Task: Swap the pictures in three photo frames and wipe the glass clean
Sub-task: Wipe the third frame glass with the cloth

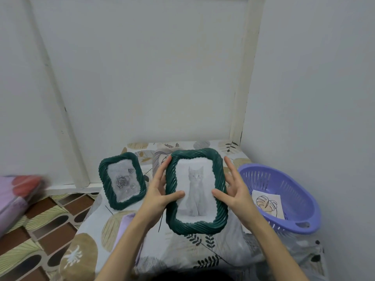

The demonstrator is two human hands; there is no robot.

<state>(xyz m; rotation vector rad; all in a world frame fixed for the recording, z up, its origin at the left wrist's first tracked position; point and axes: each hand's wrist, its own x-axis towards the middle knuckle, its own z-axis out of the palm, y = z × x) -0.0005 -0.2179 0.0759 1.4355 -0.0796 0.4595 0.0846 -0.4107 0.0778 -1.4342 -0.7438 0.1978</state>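
I hold a dark green twisted-rim photo frame with a grey kitten picture upright above the table. My left hand grips its left edge, thumb on the glass and fingers behind. My right hand holds the right edge with the thumb over the rim; its fingers stretch upward beside the frame. A second green frame with a grey rose picture stands at the left on the table. A leaf line drawing lies in the purple basket.
The table wears a leaf-patterned cloth. A lilac cloth lies under my left forearm. White walls close in behind and to the right. A pink and red bundle sits at the far left over a patterned floor.
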